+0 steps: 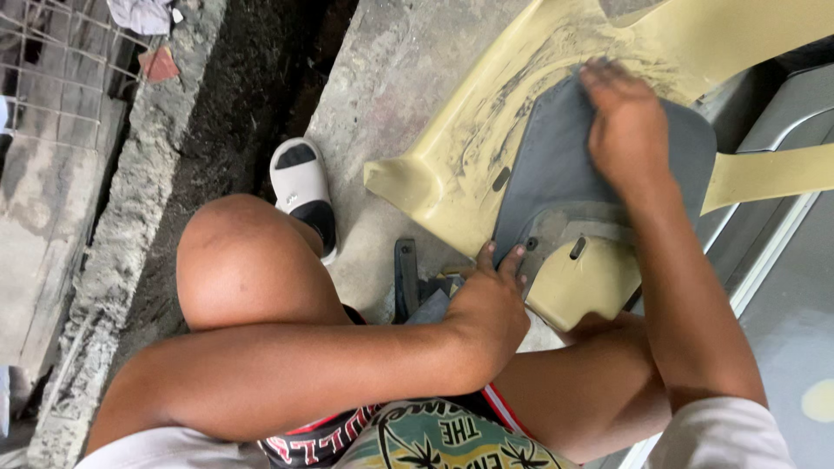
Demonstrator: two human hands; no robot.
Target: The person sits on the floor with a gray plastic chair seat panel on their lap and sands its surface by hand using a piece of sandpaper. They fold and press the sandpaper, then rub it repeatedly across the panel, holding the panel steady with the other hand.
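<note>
A pale yellow plastic body panel (452,165), dusty and scuffed, lies across the concrete in front of my knees. A grey sheet (556,174) lies on it. My right hand (625,122) presses flat on the upper part of that grey sheet, fingers bent over its top edge. My left hand (491,304) grips the near lower edge of the panel, fingertips on the grey sheet's corner beside some small holes. Whether the right hand holds anything under its palm is hidden.
My bare left knee (248,260) is raised at the centre left, with a white slide sandal (301,187) beyond it. A dark flat tool (405,278) lies by my left hand. A rough concrete kerb (130,200) and wire mesh (61,43) run along the left; a grey metal frame (773,252) lies right.
</note>
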